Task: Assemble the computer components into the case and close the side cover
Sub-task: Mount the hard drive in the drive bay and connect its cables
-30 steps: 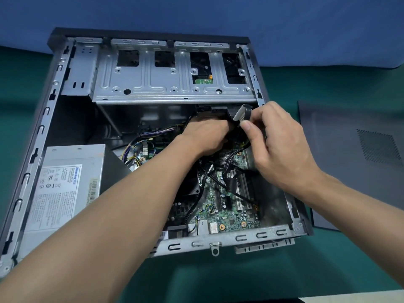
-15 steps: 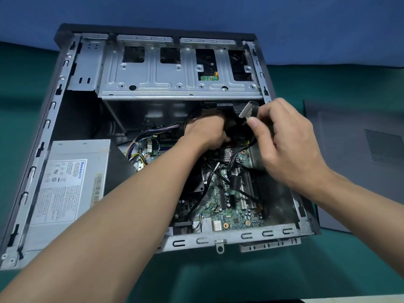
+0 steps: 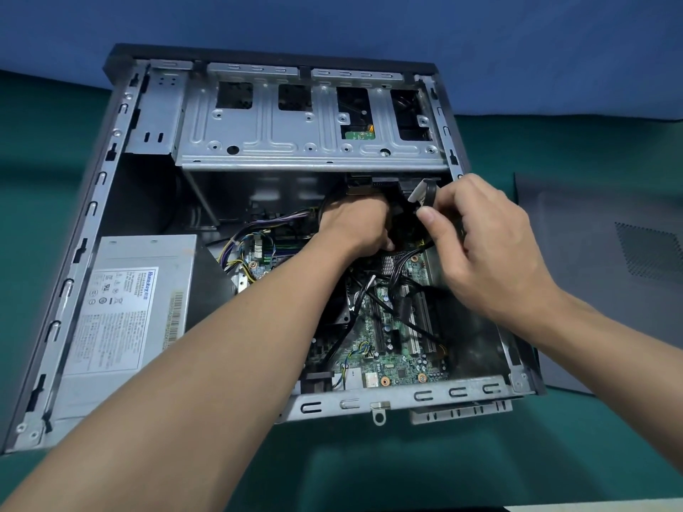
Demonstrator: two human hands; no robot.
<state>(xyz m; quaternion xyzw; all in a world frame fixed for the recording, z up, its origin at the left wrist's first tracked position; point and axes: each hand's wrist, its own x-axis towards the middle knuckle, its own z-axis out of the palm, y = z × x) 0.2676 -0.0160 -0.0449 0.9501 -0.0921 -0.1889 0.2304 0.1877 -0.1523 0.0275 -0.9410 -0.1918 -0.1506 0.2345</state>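
Observation:
The open computer case [image 3: 111, 201] lies on its side on the green table. Inside are the grey power supply [image 3: 125, 319], the green motherboard [image 3: 403, 367] and the metal drive cage [image 3: 303, 138]. My left hand [image 3: 354, 227] reaches deep under the drive cage, its fingers curled down among black cables and hidden from view. My right hand [image 3: 476, 238] pinches a black cable [image 3: 425, 201] with a light-coloured connector just below the cage's right end. The dark side cover [image 3: 610, 275] lies flat to the right of the case.
Bundles of black and coloured wires [image 3: 251, 242] run across the motherboard between the power supply and my hands. A blue backdrop [image 3: 369, 24] stands behind the case. A white edge [image 3: 591, 508] shows at the bottom right corner.
Both hands stay at the same spot under the drive cage. My right hand has shifted the cable connector slightly; the camera view has drifted a little.

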